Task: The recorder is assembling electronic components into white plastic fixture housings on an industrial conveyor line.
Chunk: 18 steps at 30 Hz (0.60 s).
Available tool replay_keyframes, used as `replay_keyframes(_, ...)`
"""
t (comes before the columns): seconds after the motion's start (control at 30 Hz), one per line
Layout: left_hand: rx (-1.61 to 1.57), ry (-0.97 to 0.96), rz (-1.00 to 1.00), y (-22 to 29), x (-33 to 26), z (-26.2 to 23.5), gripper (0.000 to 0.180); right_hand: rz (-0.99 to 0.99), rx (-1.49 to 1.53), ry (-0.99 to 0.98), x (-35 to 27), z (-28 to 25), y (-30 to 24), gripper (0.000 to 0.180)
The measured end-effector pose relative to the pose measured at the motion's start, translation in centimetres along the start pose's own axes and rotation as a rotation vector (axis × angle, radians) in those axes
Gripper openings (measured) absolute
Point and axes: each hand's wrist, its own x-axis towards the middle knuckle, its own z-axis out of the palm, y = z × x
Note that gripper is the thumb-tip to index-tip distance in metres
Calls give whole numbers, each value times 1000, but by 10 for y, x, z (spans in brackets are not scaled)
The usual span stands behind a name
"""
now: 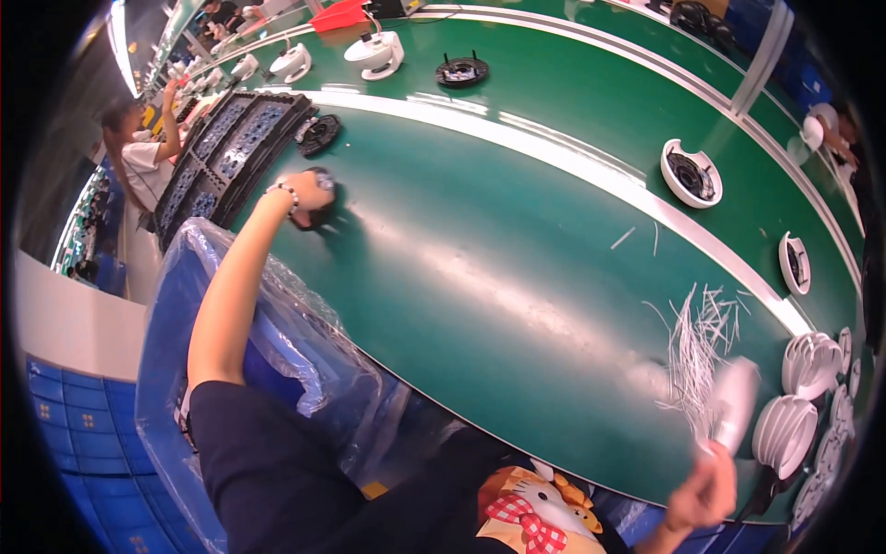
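Observation:
My left hand (309, 192), with a beaded bracelet at its wrist, reaches to the far left of the green table. Its fingers are closed on a round black part (325, 216), largely covered by the hand. Another round black part (319, 135) lies just beyond it, next to the black trays (242, 138). At the lower right, my right hand (706, 494) grips a curved white plastic shell (736, 402), smeared by motion. Beside that shell lies a loose heap of thin white strips (694, 346). Stacked white shells (784, 436) stand to the right of this hand.
A blue bin lined with clear plastic (277, 323) stands against the table's near left edge. Past a white rail, the green belt carries white shells with black inserts (692, 174), a round black part (461, 71) and white units (375, 55). Another person (143, 157) works at far left.

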Motion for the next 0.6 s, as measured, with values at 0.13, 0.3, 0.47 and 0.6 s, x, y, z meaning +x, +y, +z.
replay_keyframes(0.13,-175,-78,222,65,-33,8,38,-194,371,-395,15,57,-52,13)
replay_keyframes(0.3,-134,-61,381,127,-57,-5,42,-169,335,-610,6,71,-51,29)
replay_keyframes(0.47,144,264,676,121,-11,25,75,-74,-14,-759,41,56,-55,102)
replay_keyframes(0.6,45,46,524,131,1,37,59,83,89,-831,35,68,-35,104)
